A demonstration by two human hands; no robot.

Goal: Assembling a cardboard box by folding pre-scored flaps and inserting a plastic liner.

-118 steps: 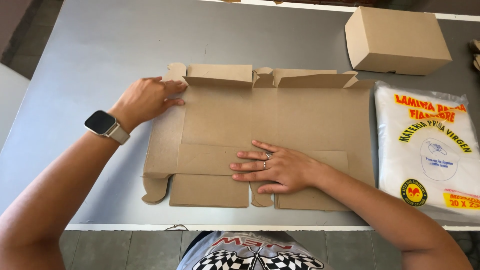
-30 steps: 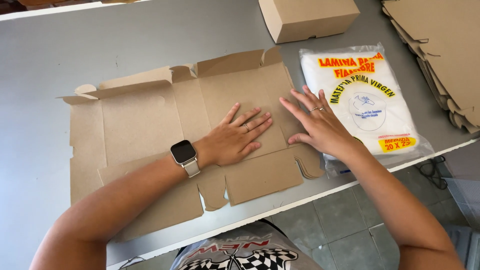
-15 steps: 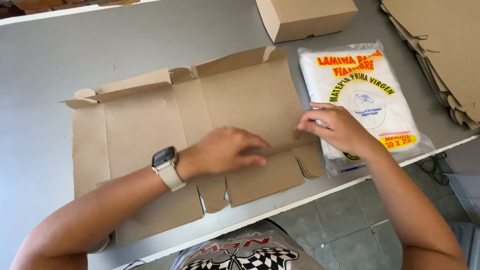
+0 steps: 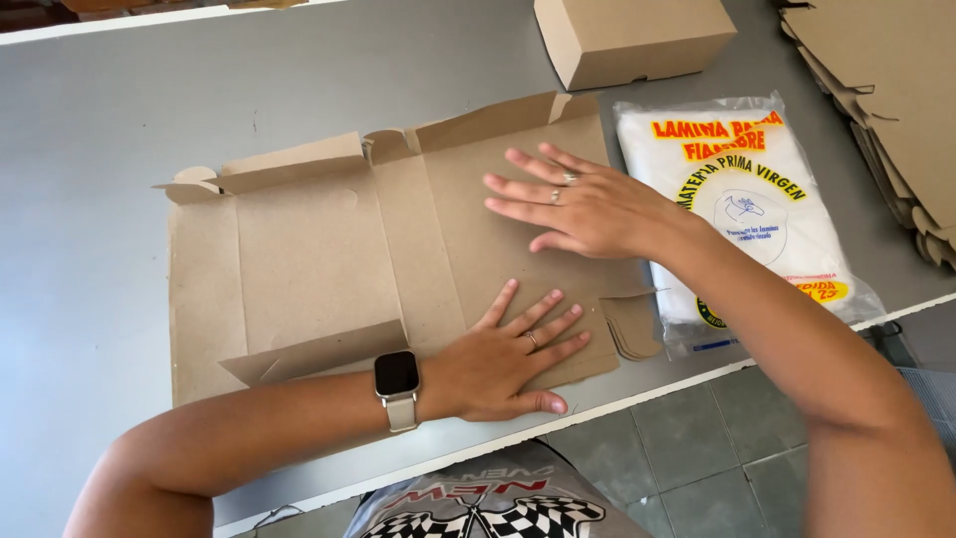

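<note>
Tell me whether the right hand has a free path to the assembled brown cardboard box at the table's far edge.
Probably yes: the right hand lies flat on the unfolded cardboard sheet, and only bare grey table separates it from the assembled brown cardboard box.

Cardboard sheet [image 4: 329,259] left of plastic packet [image 4: 757,209].

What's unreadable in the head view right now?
- Flat cardboard blank: creases under the left hand and right hand are covered.
- Plastic packet: near end hidden by the right forearm.
- Cardboard stack: cut off by the right edge.
- Folded box: top cropped.
</note>
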